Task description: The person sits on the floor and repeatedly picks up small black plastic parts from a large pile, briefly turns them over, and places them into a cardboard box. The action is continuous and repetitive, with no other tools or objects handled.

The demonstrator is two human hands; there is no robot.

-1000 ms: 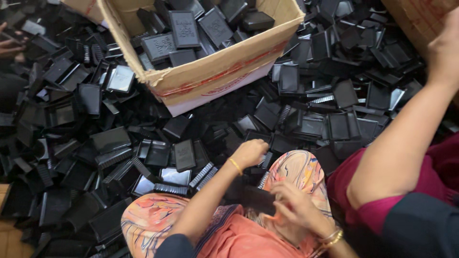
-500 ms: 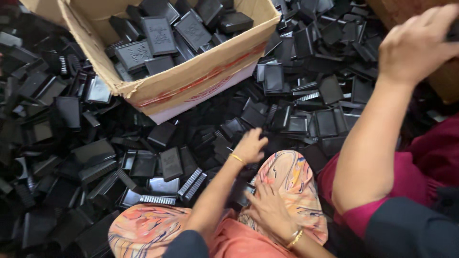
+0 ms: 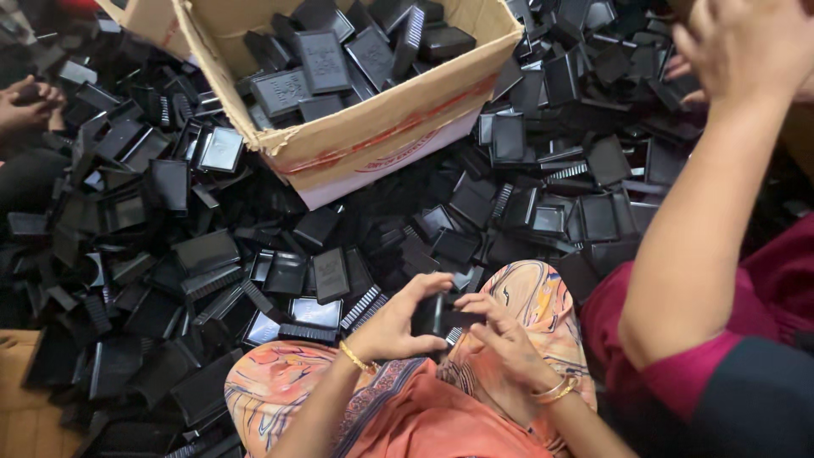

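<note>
Over the lap, left hand and right hand both grasp one black plastic part. Cardboard box partly filled with parts; a large loose pile covers the floor, apparently unsorted.

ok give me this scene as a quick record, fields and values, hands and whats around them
left hand: grips a small black plastic part from its left side
right hand: fingers on the same part from the right, over the lap
wrists: gold bangles on both
pile: loose black plastic parts spread over the floor
box: open cardboard box beyond the pile, holding more black parts
other people: raised arm at right, in a magenta sleeve; another person's hands at far left
</note>
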